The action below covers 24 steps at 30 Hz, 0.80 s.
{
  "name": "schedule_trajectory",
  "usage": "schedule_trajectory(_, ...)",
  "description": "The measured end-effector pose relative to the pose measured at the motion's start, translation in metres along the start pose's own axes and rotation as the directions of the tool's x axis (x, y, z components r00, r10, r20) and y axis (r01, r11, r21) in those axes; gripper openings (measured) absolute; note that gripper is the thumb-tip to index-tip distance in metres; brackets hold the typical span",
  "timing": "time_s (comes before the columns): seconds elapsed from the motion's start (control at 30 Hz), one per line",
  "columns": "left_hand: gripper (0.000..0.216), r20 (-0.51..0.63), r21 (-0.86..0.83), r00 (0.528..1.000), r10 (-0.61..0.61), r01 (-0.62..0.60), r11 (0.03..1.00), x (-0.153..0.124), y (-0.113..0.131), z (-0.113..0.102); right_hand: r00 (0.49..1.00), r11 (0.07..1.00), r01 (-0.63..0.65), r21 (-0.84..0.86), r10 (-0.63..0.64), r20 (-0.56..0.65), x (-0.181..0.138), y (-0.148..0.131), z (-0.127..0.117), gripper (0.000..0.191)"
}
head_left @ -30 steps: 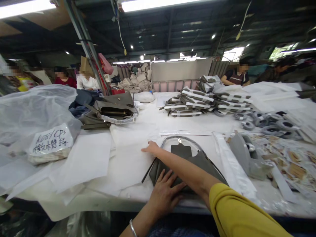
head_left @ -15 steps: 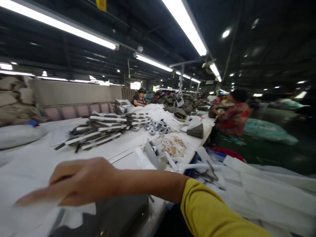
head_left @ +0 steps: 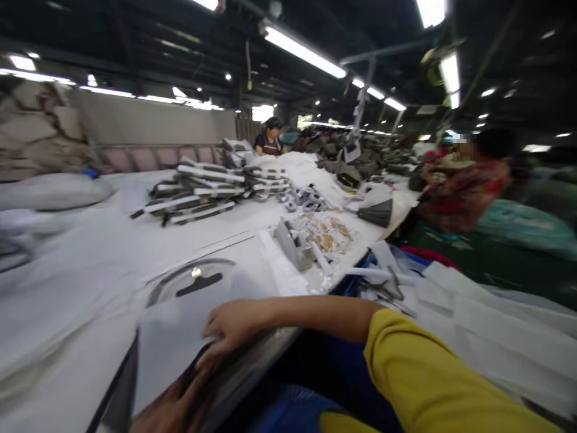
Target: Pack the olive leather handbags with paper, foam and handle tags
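A grey leather bag [head_left: 198, 281] with a curved handle lies flat at the table's near edge, partly under a white paper sheet [head_left: 169, 340]. My right hand [head_left: 228, 328], in a yellow sleeve, reaches across from the right, fingers curled on the sheet's right edge over the bag. Only part of my left hand [head_left: 169, 409] shows at the bottom edge, blurred by motion, close to the bag's near side. Its fingers are not clear.
A stack of banded grey pieces [head_left: 202, 189], tape rolls [head_left: 302, 198], small tags [head_left: 327, 231] and a grey part [head_left: 293, 245] lie further along the white table [head_left: 90, 258]. Scissors [head_left: 387, 290] and white sheets [head_left: 478, 325] are to the right. A co-worker [head_left: 464, 180] sits there.
The view swung right, then tilted down a little. My right hand has come back from the far left with the white sheet, which now covers part of the bag.
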<state>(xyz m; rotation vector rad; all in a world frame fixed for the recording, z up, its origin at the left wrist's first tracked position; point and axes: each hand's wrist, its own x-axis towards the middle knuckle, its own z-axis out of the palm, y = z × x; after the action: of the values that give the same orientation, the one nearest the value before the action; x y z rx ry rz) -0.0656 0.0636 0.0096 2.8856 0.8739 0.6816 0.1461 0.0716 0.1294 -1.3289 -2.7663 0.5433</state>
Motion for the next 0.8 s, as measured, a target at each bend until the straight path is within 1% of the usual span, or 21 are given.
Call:
schedule_trajectory(0.03,0.055,0.038,0.029,0.999,-0.02,0.019,0.999,-0.018,0.002,-0.01,1.0,0.994,-0.025,0.106,0.024,0.013,-0.001,0.007,0.001,0.041)
schedule_trajectory(0.07,0.055,0.088,0.063,0.996,-0.034,0.028,0.998,-0.028,0.007,-0.018,0.998,0.978,-0.06,0.201,0.058,0.013,-0.002,0.014,0.001,0.043)
schedule_trajectory(0.1,0.055,0.133,0.096,0.99,-0.055,0.043,0.994,-0.032,0.011,-0.025,0.997,0.962,-0.076,0.263,0.081,-0.008,-0.002,0.022,0.002,0.04)
schedule_trajectory(0.13,0.055,0.152,0.117,0.985,-0.081,0.064,0.991,-0.031,0.015,-0.029,0.994,0.962,-0.063,0.267,0.085,-0.072,-0.002,0.028,0.003,0.033)
schedule_trajectory(0.17,0.056,0.153,0.125,0.985,-0.074,0.055,0.991,-0.027,0.018,-0.033,0.988,0.97,-0.041,0.239,0.075,-0.136,-0.002,0.034,0.005,0.028)
schedule_trajectory(0.2,0.058,0.142,0.134,0.987,-0.073,0.054,0.989,-0.021,0.02,-0.035,0.981,0.979,-0.015,0.204,0.054,-0.189,-0.002,0.037,0.008,0.028)
schedule_trajectory(0.27,0.06,0.105,0.134,0.993,-0.056,0.041,0.99,-0.012,0.021,-0.037,0.969,0.994,0.009,0.112,0.019,-0.248,-0.005,0.039,0.015,0.036)
schedule_trajectory(0.33,0.061,0.08,0.116,0.996,-0.043,0.033,0.993,-0.01,0.022,-0.038,0.972,0.999,-0.013,0.031,0.02,-0.232,-0.012,0.036,0.023,0.051)
schedule_trajectory(0.4,0.058,0.08,0.079,0.995,-0.055,0.048,0.996,-0.013,0.023,-0.037,0.985,0.999,-0.022,-0.026,0.018,-0.17,-0.018,0.031,0.03,0.061)
schedule_trajectory(0.47,0.052,0.1,0.032,0.991,-0.091,0.088,0.996,-0.017,0.023,-0.036,0.995,0.999,0.026,-0.038,-0.03,-0.094,-0.022,0.026,0.036,0.066)
schedule_trajectory(0.53,0.042,0.149,-0.021,0.981,-0.126,0.13,0.991,-0.02,0.024,-0.034,0.993,0.994,0.103,-0.027,-0.105,-0.047,-0.023,0.023,0.04,0.069)
schedule_trajectory(0.63,0.029,0.223,-0.076,0.962,-0.157,0.178,0.981,-0.02,0.025,-0.035,0.977,0.977,0.213,-0.025,-0.214,-0.023,-0.018,0.021,0.044,0.07)
schedule_trajectory(0.7,0.025,0.23,-0.077,0.958,-0.171,0.193,0.978,-0.02,0.026,-0.036,0.964,0.964,0.264,-0.036,-0.265,-0.024,-0.011,0.021,0.047,0.07)
schedule_trajectory(0.8,0.023,0.219,-0.056,0.959,-0.179,0.195,0.979,-0.019,0.027,-0.036,0.954,0.954,0.297,-0.05,-0.298,-0.026,-0.001,0.022,0.051,0.07)
